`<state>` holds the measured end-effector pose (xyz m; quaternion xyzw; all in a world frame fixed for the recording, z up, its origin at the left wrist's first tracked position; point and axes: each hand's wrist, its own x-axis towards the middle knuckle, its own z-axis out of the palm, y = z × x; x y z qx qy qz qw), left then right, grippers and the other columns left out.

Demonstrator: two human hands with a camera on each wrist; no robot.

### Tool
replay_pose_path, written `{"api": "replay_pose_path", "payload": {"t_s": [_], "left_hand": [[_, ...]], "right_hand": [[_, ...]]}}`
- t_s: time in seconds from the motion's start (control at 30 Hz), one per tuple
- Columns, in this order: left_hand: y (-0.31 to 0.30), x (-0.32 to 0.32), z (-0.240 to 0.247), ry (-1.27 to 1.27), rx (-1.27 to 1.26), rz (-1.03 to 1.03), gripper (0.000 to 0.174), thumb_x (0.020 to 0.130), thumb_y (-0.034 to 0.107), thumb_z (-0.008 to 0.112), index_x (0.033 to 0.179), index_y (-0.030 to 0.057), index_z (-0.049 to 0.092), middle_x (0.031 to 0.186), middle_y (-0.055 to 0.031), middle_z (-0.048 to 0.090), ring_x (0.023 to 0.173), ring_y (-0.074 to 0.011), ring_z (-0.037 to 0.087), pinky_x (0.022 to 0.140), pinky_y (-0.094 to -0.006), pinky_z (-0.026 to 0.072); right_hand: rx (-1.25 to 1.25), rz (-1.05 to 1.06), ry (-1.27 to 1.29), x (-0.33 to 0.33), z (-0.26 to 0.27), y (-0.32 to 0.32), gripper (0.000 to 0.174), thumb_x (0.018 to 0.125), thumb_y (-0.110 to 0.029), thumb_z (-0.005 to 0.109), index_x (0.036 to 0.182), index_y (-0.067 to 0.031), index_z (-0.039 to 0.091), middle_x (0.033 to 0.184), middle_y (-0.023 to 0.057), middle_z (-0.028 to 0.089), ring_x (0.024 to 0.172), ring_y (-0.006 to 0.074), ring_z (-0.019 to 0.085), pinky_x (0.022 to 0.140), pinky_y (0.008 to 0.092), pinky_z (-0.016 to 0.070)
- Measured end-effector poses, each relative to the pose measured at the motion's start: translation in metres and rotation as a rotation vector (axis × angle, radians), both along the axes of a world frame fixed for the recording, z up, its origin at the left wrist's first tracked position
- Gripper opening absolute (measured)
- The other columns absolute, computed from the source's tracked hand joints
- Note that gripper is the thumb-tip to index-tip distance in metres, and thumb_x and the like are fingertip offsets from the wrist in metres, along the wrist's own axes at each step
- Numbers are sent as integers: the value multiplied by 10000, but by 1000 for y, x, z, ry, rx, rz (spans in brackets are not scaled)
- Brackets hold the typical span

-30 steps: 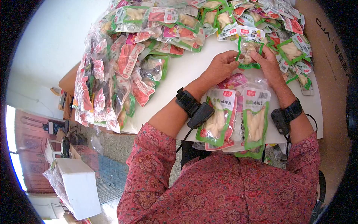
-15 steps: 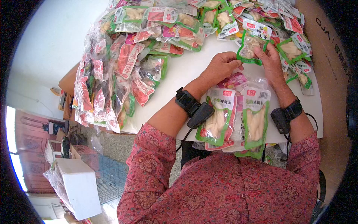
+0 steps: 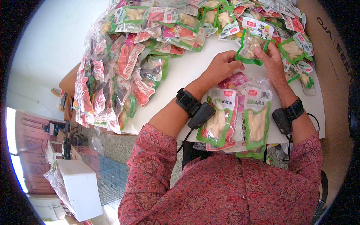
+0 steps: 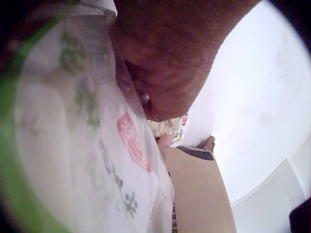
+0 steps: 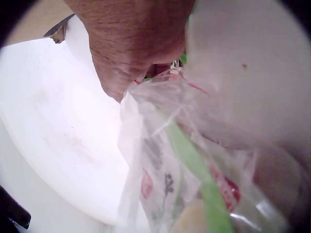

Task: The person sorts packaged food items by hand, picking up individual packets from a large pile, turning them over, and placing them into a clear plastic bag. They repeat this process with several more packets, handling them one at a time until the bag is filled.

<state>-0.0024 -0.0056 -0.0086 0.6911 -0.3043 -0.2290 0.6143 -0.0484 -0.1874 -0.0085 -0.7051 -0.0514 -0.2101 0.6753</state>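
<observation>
Above the white table [image 3: 183, 71] a green-edged food packet [image 3: 250, 44] is pinched by the right hand [image 3: 274, 63], its thumb across the front. The left hand [image 3: 224, 67] has its curled fingers at the packet's lower left corner; the left wrist view shows mostly the back of this hand [image 4: 165, 58]. Two green-edged packets, one at left [image 3: 216, 123] and one at right [image 3: 257, 120], lie on other packets between the forearms. In the right wrist view, clear plastic [image 5: 160, 126] lies close below the right hand [image 5: 141, 39].
Heaped packets [image 3: 131, 60] cover the table's left side, and more packets [image 3: 294, 50] lie at the back and right. A cardboard sheet [image 3: 330, 75] stands along the right edge. At lower left is a white box [image 3: 80, 187], with a wire cage [image 3: 112, 172] beside it.
Compared with a second ago, the packet is raised slightly and shows more of its printed top. Over the last half second it has shifted a little left.
</observation>
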Motion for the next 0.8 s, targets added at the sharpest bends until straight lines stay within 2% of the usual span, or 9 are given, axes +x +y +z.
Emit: {"api": "replay_pose_path", "payload": {"t_s": [0.27, 0.37, 0.47, 0.53, 0.6, 0.63, 0.7, 0.77, 0.8], "left_hand": [[0, -2, 0, -38, 26, 1, 154, 820, 139, 501, 940, 63, 560, 818, -3, 604, 490, -15, 399, 436, -160, 338], [-1, -1, -1, -40, -14, 10, 171, 837, 173, 492, 951, 64, 557, 754, 10, 579, 477, -17, 393, 424, -170, 325], [2, -2, 4, 55, 12, 1, 186, 859, 212, 472, 939, 61, 546, 679, 27, 525, 464, -26, 385, 409, -182, 301], [2, -4, 6, 166, -58, 89, 207, 872, 246, 454, 907, 58, 534, 632, 25, 477, 449, -38, 378, 403, -191, 282], [4, -1, 8, 250, -152, 72, 198, 874, 235, 446, 863, 56, 529, 628, 7, 486, 455, -52, 387, 402, -195, 290], [5, 1, 8, 342, -246, 59, 200, 875, 224, 438, 818, 54, 524, 623, -12, 495, 462, -65, 396, 400, -200, 298], [4, 1, 8, 345, -248, 67, 195, 875, 221, 436, 817, 55, 521, 627, -18, 495, 463, -73, 400, 400, -203, 299], [3, -3, 9, 345, -243, 73, 190, 874, 219, 435, 816, 57, 517, 632, -24, 494, 463, -82, 405, 400, -206, 300], [2, -6, 11, 442, -267, 73, 189, 872, 223, 436, 815, 58, 510, 637, -27, 496, 463, -84, 400, 403, -209, 300]], "right_hand": [[20, 26, -24, 1, -1, 1, 247, 796, -186, 586, 974, -32, 510, 867, 22, 566, 759, 91, 543, 689, 226, 444], [35, 24, -37, 3, -2, 1, 257, 795, -180, 590, 983, -27, 506, 864, 27, 568, 756, 90, 543, 685, 225, 444], [2, 28, -28, 7, -11, -4, 276, 806, -205, 577, 999, -25, 500, 856, 35, 573, 750, 96, 545, 677, 228, 443], [-38, 27, -15, 6, -8, -6, 288, 818, -232, 560, 1008, -25, 498, 850, 39, 576, 744, 101, 546, 669, 232, 441], [219, 278, 51, 0, -5, -4, 338, 850, -302, 496, 1033, -18, 495, 888, 69, 572, 753, 119, 548, 657, 235, 430], [221, 275, 44, -3, -1, -3, 338, 850, -302, 496, 1033, -18, 495, 888, 69, 572, 753, 119, 548, 657, 235, 430], [131, 411, 68, -7, 8, 0, 414, 858, -355, 455, 1098, -18, 459, 959, 97, 557, 787, 143, 550, 676, 250, 421], [73, 364, 64, -10, 12, 3, 442, 845, -350, 481, 1143, -28, 426, 999, 86, 540, 820, 139, 540, 694, 248, 415], [12, 319, 67, -10, 13, 4, 483, 833, -345, 507, 1188, -39, 393, 1039, 75, 522, 853, 135, 530, 711, 246, 408]]}}
